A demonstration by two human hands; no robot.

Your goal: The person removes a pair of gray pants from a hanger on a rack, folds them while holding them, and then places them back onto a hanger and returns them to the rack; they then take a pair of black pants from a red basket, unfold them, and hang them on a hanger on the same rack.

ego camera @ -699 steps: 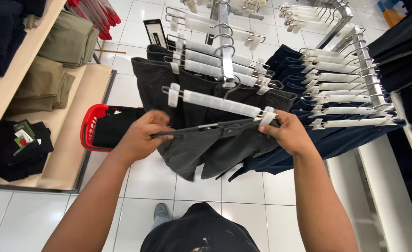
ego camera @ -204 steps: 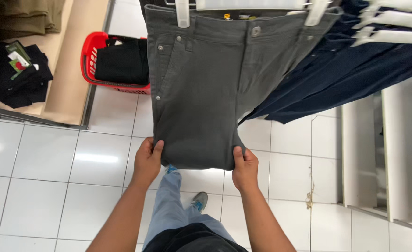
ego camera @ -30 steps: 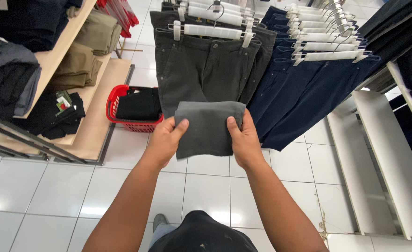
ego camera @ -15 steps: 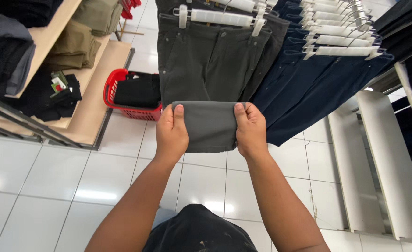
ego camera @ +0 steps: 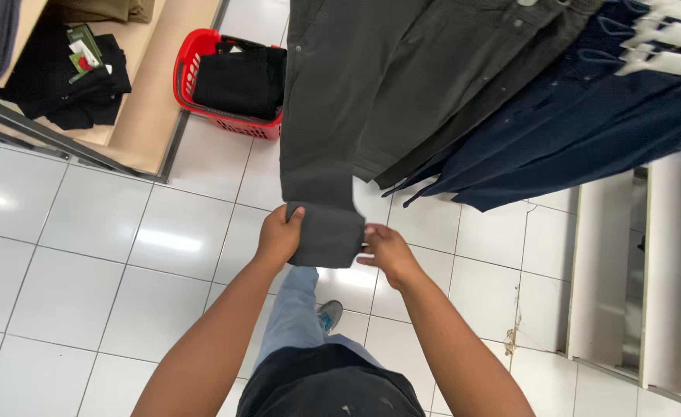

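Dark grey trousers (ego camera: pixel 356 108) hang from a clip hanger at the top of the view, their legs dropping towards me. My left hand (ego camera: pixel 280 236) grips the left edge of the leg end, thumb on the front of the cloth. My right hand (ego camera: pixel 385 249) touches the right edge of the same hem with its fingers loosely apart; I cannot tell whether it grips. More dark grey and navy trousers (ego camera: pixel 580 123) hang beside it on the right.
A red shopping basket (ego camera: pixel 194 66) holding black clothing stands on the white tiled floor at upper left. A wooden shelf unit (ego camera: pixel 147 93) with folded black garments (ego camera: pixel 78 81) sits left of it. A white rack base (ego camera: pixel 672 270) lies at the right.
The folded-up trouser leg has dropped down and now hangs long. My hands have moved lower with the hem, and the view has tilted down towards the floor.
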